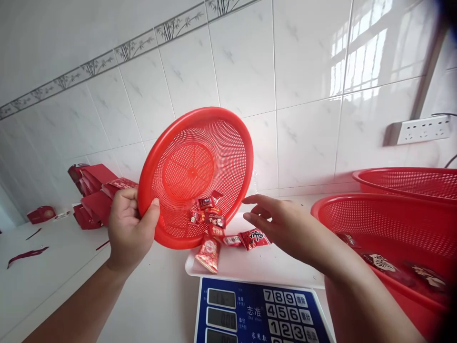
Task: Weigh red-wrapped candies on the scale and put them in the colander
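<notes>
At the lower left of centre, the left hand [127, 227] is closed on the rim of a round red perforated basket [194, 174], with the thumb laid on the inner face and the fingers curled behind the edge. The basket is held tilted steeply, its hollow turned toward the camera and its lower rim lowered to the white pan of a scale [257, 264]. Red-wrapped candies [210, 216] are seen gathered at the basket's lowest part, and several are seen lying over the rim and on the pan, among them a larger red packet [208, 253] at the pan's near edge and a red wrapper with white lettering [254, 238]. Just right of these, the right hand [276, 220] is held open and empty above the pan, fingers spread and pointed toward the basket, close to the candies but not seen touching them. Below the pan, the scale's blue panel with number keys [285, 317] is shown at the bottom of the frame. At the right edge, a large red basket [392, 214] with a few wrapped sweets inside is placed beside the scale, and a second red basket [410, 180] is set behind it. At the left of the frame, red paper boxes [94, 190] are stacked on the white counter [43, 271] against the tiled wall [250, 62], and a white socket [423, 129] is mounted at the right.
</notes>
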A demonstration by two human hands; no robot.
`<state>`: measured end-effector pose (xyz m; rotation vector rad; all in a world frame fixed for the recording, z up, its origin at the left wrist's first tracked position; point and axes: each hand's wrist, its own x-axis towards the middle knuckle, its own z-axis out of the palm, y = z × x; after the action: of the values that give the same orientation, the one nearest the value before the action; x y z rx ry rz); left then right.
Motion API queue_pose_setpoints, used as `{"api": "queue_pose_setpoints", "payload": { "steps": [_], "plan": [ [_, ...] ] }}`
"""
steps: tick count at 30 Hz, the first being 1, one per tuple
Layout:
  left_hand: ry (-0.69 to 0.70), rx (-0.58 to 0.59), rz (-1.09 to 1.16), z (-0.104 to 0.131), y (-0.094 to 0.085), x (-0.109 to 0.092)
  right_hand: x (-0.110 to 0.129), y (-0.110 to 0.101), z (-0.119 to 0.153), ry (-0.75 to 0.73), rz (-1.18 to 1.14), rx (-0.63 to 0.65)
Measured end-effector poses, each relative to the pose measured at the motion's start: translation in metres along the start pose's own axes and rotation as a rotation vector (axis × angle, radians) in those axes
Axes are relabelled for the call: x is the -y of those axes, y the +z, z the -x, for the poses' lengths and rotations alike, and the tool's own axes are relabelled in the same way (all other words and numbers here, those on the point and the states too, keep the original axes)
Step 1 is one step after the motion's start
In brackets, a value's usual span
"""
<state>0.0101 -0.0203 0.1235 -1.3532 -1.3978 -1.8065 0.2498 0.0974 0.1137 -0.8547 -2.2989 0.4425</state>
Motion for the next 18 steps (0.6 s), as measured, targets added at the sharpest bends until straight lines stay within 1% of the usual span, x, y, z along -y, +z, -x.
{"api": "queue_pose_setpoints", "payload": {
  "steps": [5,8,10,14,16,18],
  "plan": [
    [0.090,-0.001,-0.020,0.005,0.007,0.002,0.000,0.000,0.001,0.009,-0.009,0.001],
    [0.148,-0.029,-0.049,0.003,0.008,0.004,0.000,0.000,0.001,-0.004,-0.027,-0.002],
    [0.185,-0.067,-0.099,0.001,0.006,0.003,0.000,0.000,0.000,-0.012,-0.027,-0.002],
    [0.206,-0.151,-0.214,-0.006,0.001,0.000,0.000,0.001,-0.001,0.000,-0.017,0.000],
    [0.191,-0.221,-0.215,-0.009,-0.004,0.002,0.000,0.001,-0.002,0.006,-0.020,0.007],
    [0.141,-0.301,-0.205,-0.014,-0.011,0.006,0.000,0.000,-0.001,0.006,-0.026,0.010]
  ]
}}
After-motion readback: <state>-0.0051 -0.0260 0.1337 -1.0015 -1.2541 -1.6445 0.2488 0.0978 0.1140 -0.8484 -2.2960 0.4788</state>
